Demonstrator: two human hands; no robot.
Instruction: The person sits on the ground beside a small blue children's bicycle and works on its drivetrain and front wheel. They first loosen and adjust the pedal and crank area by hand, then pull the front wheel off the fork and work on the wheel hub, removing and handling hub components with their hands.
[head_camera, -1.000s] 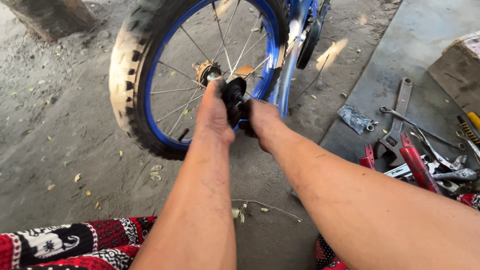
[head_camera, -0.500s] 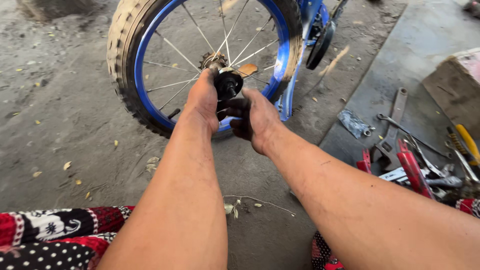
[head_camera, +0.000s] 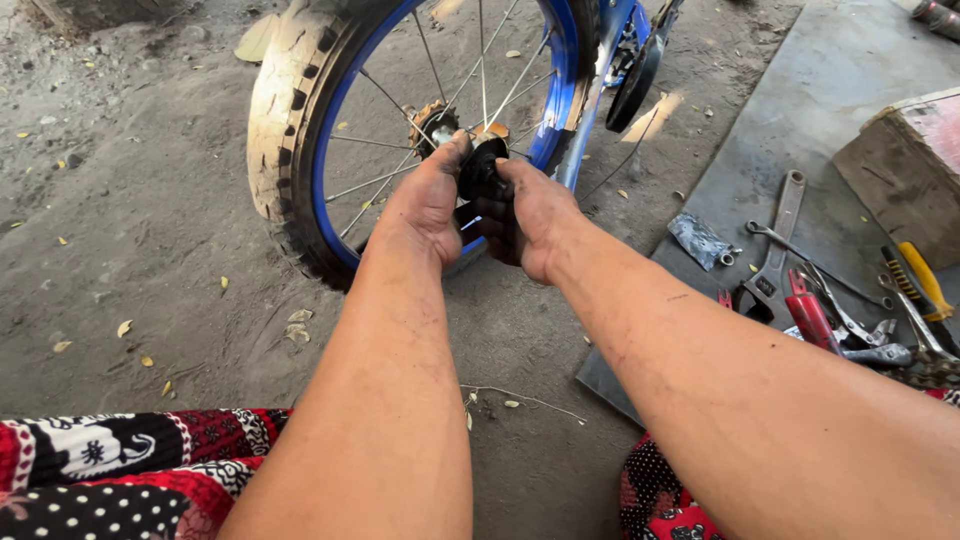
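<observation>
I am clamping both my left hand and right hand tight around the small black part at the blue wheel's hub, keeping it square to the axle while I am working it.

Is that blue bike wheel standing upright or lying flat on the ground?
Upright: the blue-rimmed wheel stands on its dusty tyre on the dirt, both hands at its hub.

Dirt floor carries the wheel beyond the left hand; dry leaves lie left of it, a grey slab with tools right of the right hand
</observation>
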